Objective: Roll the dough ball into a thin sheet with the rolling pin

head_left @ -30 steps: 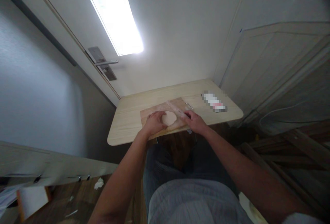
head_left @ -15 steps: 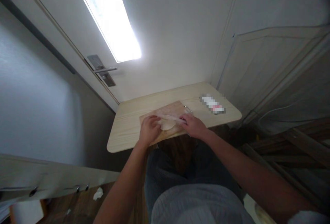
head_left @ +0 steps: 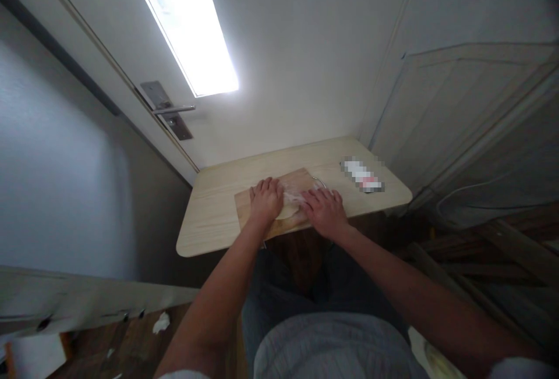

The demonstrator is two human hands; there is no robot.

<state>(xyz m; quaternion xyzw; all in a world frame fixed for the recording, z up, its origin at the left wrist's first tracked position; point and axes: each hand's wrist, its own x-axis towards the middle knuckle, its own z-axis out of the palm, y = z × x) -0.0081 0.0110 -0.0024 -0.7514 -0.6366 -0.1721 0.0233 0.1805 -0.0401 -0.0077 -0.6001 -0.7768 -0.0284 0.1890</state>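
Note:
My left hand lies palm down with fingers stretched out on the left part of a crumpled clear plastic film. My right hand rests flat on the film's right part, its fingers a little spread. Between the hands, a pale, flat, rounded piece that looks like dough shows at the film's near side. All of it lies on a wooden cutting board with a metal ring handle at its far right corner. My palms hide some of the film and the pale piece.
The board lies on a small light wood table with rounded corners. A blurred-out white and pink object is on its right side. Behind stands a white door with a metal handle. Crumpled white paper lies on the floor.
Both hands were pinching a gathered strip of film; now they have let it go, flattened and moved onto it. The film is spread wider, towards the board's far side.

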